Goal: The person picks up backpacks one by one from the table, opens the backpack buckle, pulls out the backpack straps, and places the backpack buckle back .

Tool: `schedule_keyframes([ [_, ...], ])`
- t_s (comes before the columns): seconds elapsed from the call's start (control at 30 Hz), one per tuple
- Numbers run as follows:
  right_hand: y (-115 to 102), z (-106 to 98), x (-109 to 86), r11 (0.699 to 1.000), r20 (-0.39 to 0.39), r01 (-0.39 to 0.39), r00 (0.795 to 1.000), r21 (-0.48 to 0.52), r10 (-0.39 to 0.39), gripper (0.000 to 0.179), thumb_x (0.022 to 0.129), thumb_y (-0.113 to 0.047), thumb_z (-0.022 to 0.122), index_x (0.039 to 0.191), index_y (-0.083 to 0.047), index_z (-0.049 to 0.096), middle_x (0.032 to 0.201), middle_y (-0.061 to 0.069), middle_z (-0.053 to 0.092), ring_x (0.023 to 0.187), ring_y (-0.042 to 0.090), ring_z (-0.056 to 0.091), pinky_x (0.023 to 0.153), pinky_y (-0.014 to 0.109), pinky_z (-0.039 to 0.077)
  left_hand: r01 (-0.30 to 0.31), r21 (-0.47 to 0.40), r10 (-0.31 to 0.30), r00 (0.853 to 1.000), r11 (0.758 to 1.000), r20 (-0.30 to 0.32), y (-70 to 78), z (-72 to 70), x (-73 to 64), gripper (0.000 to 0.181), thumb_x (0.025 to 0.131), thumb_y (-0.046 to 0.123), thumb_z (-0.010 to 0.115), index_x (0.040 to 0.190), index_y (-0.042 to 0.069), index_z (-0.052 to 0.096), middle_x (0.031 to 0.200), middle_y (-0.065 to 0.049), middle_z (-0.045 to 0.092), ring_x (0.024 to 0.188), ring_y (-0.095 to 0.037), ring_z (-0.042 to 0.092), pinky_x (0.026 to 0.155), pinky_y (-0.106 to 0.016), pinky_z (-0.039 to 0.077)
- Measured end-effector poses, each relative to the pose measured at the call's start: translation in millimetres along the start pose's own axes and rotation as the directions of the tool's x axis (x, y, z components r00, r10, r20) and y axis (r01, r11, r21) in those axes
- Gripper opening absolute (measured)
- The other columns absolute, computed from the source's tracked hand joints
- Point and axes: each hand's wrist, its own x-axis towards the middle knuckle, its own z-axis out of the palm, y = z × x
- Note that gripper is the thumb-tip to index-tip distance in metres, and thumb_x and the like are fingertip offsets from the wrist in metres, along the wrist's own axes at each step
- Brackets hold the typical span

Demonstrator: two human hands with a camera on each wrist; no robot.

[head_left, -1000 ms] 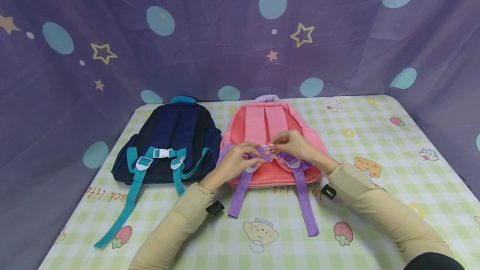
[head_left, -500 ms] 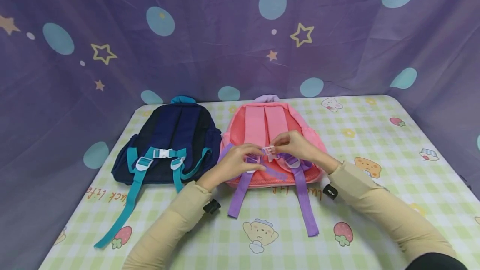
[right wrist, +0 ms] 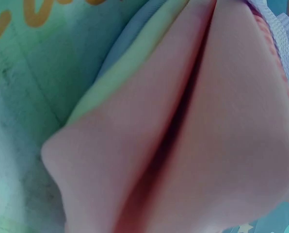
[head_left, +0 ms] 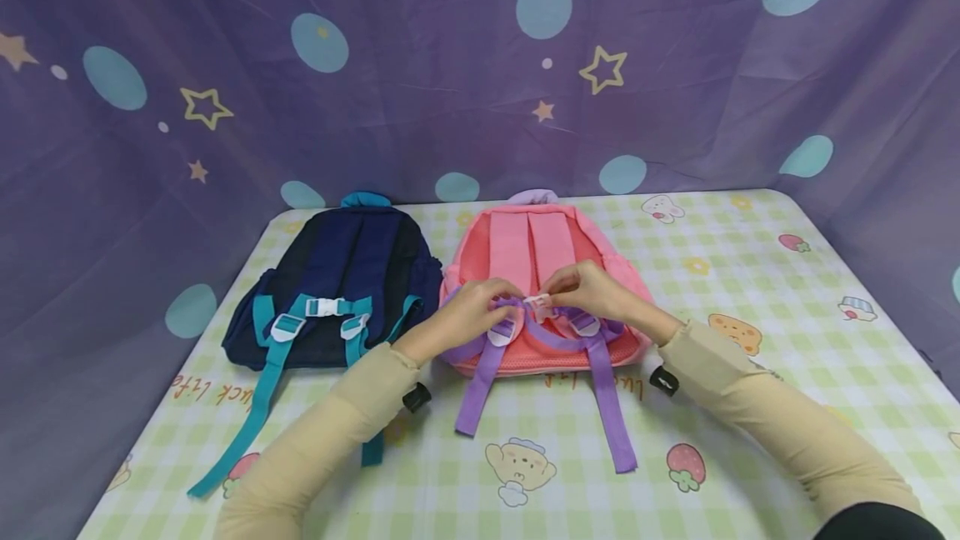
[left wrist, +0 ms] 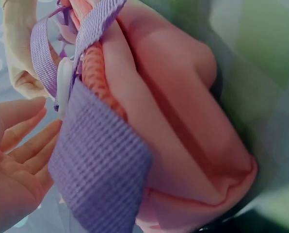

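A pink backpack (head_left: 536, 248) with purple straps lies back panel up on the table. My right hand (head_left: 588, 286) pinches a pale clear-pink buckle (head_left: 537, 302) over its lower middle. Just left of the buckle, my left hand (head_left: 472, 311) has thumb and fingertips on the purple strap (head_left: 551, 338), which hangs in a loop below the buckle. In the left wrist view, the left hand's fingers (left wrist: 33, 150) reach behind a wide strap end (left wrist: 101, 160), beside a white strap adjuster (left wrist: 64, 82); their tips are partly hidden. The right wrist view mostly shows the bag's pink side (right wrist: 183, 121).
Left of the pink bag lies a navy backpack (head_left: 352, 248) with teal straps and a fastened white buckle (head_left: 327, 307). Two loose purple strap ends (head_left: 615, 432) hang toward the front. A green checked cloth (head_left: 750, 273) covers the table; a purple curtain (head_left: 420, 107) stands behind.
My left hand has shifted slightly and drawn the strap left; the purple strap now hangs in a loop under the buckle. The right hand stays at the buckle.
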Motion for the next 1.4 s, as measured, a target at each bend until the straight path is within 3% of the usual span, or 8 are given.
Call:
schedule_keyframes([
  [0.47, 1.2, 0.3, -1.6, 0.999, -0.001, 0.025, 1.0, -0.034, -0.026, 0.012, 0.088, 0.006, 0.066, 0.098, 0.012, 0.071, 0.093, 0.018, 0.072, 0.082, 0.011, 0.067, 0.071, 0.019, 0.052, -0.024, 0.036, 0.021, 0.995, 0.999, 0.093, -10.0, -2.9, 21.3, 0.02, 0.093, -0.004, 0.059, 0.11, -0.007, 0.068, 0.109, -0.017, 0.069, 0.106, -0.028, 0.065, 0.09, -0.032, 0.051],
  [0.67, -0.3, 1.0, -2.3, 0.998, 0.003, 0.044, 0.999, -0.054, -0.044, 0.013, 0.088, 0.007, 0.065, 0.099, 0.012, 0.071, 0.093, 0.019, 0.072, 0.084, 0.016, 0.068, 0.073, 0.02, 0.053, -0.035, 0.033, 0.03, 0.99, 0.999, 0.138, -11.5, -3.3, 28.9, 0.017, 0.092, -0.005, 0.06, 0.106, -0.005, 0.07, 0.104, -0.014, 0.071, 0.103, -0.025, 0.066, 0.088, -0.03, 0.051],
  [0.97, 0.6, 0.7, -2.5, 0.995, 0.011, 0.058, 0.998, -0.085, -0.058, 0.013, 0.088, 0.007, 0.064, 0.099, 0.012, 0.07, 0.095, 0.021, 0.071, 0.09, 0.03, 0.069, 0.075, 0.024, 0.054, -0.053, 0.031, 0.048, 0.987, 0.998, 0.155, -14.0, -2.8, 34.5, 0.013, 0.091, -0.004, 0.063, 0.098, -0.003, 0.073, 0.096, -0.011, 0.072, 0.094, -0.022, 0.066, 0.084, -0.026, 0.051],
  [1.4, -1.1, 1.5, -5.0, 0.996, 0.034, 0.05, 0.998, -0.075, -0.047, 0.011, 0.089, 0.006, 0.064, 0.097, 0.011, 0.07, 0.092, 0.018, 0.072, 0.081, 0.022, 0.069, 0.071, 0.022, 0.054, -0.077, 0.026, 0.073, 0.987, 0.997, 0.144, -19.4, -2.3, 37.3, 0.01, 0.09, -0.004, 0.064, 0.092, -0.001, 0.073, 0.089, -0.009, 0.072, 0.086, -0.019, 0.066, 0.077, -0.023, 0.05],
])
